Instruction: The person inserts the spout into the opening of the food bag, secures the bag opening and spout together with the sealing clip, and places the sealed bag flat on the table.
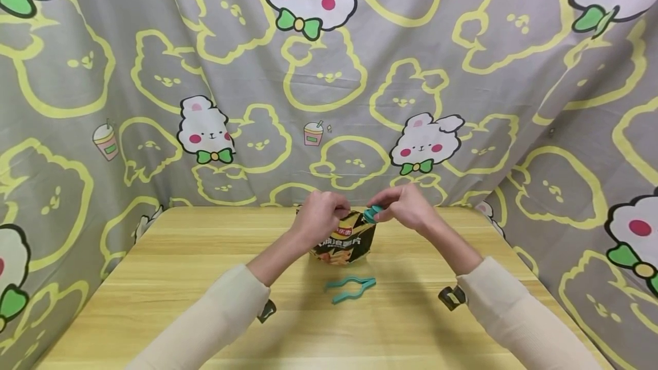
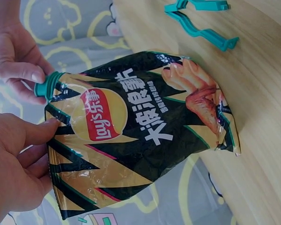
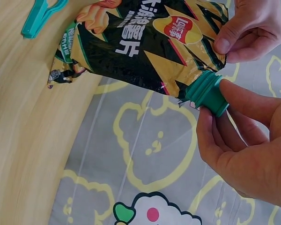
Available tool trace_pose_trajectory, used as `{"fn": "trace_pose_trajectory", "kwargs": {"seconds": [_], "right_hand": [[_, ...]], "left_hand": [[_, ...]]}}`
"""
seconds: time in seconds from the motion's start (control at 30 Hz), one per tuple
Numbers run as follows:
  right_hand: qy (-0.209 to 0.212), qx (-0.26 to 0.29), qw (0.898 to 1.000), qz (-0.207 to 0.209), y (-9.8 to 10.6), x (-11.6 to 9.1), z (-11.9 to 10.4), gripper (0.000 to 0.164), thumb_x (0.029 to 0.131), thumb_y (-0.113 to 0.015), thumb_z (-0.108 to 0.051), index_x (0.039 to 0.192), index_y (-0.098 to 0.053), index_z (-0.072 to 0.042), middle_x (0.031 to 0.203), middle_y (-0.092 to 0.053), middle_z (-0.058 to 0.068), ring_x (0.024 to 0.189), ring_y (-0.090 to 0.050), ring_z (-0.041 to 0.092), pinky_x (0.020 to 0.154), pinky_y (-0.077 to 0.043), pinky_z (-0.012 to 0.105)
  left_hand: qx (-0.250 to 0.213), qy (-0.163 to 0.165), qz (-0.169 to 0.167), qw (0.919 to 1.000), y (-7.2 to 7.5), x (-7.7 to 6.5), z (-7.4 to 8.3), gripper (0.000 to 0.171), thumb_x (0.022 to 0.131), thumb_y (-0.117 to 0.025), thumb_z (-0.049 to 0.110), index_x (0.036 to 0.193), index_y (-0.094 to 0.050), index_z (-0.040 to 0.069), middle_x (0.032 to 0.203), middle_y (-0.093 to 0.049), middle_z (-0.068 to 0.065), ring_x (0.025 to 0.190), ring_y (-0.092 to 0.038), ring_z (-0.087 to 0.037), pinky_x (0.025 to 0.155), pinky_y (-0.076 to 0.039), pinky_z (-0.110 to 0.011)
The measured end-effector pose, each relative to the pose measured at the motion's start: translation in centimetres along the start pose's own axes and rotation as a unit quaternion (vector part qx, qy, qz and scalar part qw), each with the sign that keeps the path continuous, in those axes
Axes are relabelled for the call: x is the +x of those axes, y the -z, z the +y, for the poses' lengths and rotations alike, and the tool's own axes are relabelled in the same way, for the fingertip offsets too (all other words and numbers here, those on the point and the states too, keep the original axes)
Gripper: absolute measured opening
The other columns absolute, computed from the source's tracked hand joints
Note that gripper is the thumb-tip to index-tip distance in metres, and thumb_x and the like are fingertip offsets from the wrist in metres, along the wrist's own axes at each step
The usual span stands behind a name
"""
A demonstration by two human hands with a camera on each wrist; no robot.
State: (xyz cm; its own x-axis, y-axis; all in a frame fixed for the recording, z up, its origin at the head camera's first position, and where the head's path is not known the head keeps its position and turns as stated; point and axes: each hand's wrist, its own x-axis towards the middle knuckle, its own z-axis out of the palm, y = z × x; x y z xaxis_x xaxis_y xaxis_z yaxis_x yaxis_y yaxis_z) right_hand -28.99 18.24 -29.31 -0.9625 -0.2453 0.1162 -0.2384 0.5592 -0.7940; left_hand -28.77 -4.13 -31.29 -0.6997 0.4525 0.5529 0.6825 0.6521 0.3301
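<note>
A black and gold Lay's chip bag [image 1: 341, 247] stands upright on the table, its picture side facing the head camera. My left hand [image 1: 320, 216] pinches the bag's top edge between thumb and fingers. At the top corner on the right, my right hand [image 1: 406, 205] grips a teal threaded spout [image 3: 207, 93] with thumb and fingertips. In the right wrist view, the spout's ridged end sits against that corner of the bag, and the thumb and fingers cover part of its wider end. In front of the bag lies a teal bag clip [image 1: 354, 289] with its two arms spread apart.
The light wooden table [image 1: 169, 278] ends at the back and sides against a grey curtain [image 1: 329, 84] with cartoon prints. Black wrist cameras [image 1: 452, 297] show below both cream sleeves [image 1: 514, 307].
</note>
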Motion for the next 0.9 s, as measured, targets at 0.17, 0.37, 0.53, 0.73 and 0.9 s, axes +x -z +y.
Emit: {"fn": "trace_pose_trajectory", "kwargs": {"seconds": [0.17, 0.37, 0.53, 0.73, 0.9], "right_hand": [[0.0, 0.011, 1.0, 0.002, -0.1, 0.0, 0.1, 0.025, 0.081, -0.08, -0.001, 0.105, -0.078, -0.003, 0.095, -0.078, 0.01, 0.083, -0.072, 0.016, 0.082, -0.057, 0.034], [0.007, 0.024, 1.0, 0.009, -0.3, 0.0, 0.4, 0.023, 0.081, -0.08, 0.001, 0.104, -0.078, -0.001, 0.096, -0.078, 0.012, 0.082, -0.073, 0.018, 0.081, -0.058, 0.033], [0.001, 0.036, 0.999, 0.019, -0.5, 0.2, 0.7, 0.024, 0.081, -0.079, 0.001, 0.105, -0.078, -0.001, 0.097, -0.078, 0.013, 0.083, -0.073, 0.017, 0.083, -0.058, 0.033], [-0.008, 0.044, 0.999, 0.021, -0.7, 0.3, 1.0, 0.026, 0.081, -0.079, 0.0, 0.107, -0.077, -0.001, 0.098, -0.078, 0.013, 0.085, -0.073, 0.018, 0.086, -0.057, 0.035], [-0.011, 0.022, 1.0, 0.014, -0.7, 0.1, 1.1, 0.024, 0.081, -0.08, -0.001, 0.105, -0.078, -0.004, 0.096, -0.078, 0.01, 0.085, -0.072, 0.017, 0.084, -0.058, 0.035]], "left_hand": [[-0.004, 0.001, -0.001, 1.0, 0.0, 0.1, -0.1, 0.032, 0.08, -0.052, -0.019, 0.072, -0.069, 0.007, 0.067, -0.055, 0.001, 0.06, -0.043, -0.011, 0.06, -0.035, -0.025], [-0.004, 0.001, 0.001, 1.0, 0.0, 0.1, -0.2, 0.033, 0.077, -0.048, -0.021, 0.071, -0.067, 0.007, 0.066, -0.053, 0.0, 0.06, -0.043, -0.012, 0.059, -0.034, -0.025], [-0.001, 0.002, 0.004, 1.0, -0.1, 0.1, -0.3, 0.035, 0.075, -0.049, -0.021, 0.071, -0.067, 0.008, 0.066, -0.054, 0.001, 0.061, -0.044, -0.012, 0.06, -0.036, -0.025], [0.0, 0.0, 0.004, 1.0, -0.1, 0.1, -0.3, 0.033, 0.079, -0.052, -0.019, 0.073, -0.069, 0.008, 0.067, -0.057, 0.001, 0.061, -0.046, -0.012, 0.06, -0.037, -0.025], [0.0, 0.005, 0.003, 1.0, -0.1, 0.1, -0.3, 0.033, 0.083, -0.056, -0.017, 0.074, -0.072, 0.01, 0.069, -0.062, 0.002, 0.061, -0.048, -0.012, 0.061, -0.04, -0.024]]}}
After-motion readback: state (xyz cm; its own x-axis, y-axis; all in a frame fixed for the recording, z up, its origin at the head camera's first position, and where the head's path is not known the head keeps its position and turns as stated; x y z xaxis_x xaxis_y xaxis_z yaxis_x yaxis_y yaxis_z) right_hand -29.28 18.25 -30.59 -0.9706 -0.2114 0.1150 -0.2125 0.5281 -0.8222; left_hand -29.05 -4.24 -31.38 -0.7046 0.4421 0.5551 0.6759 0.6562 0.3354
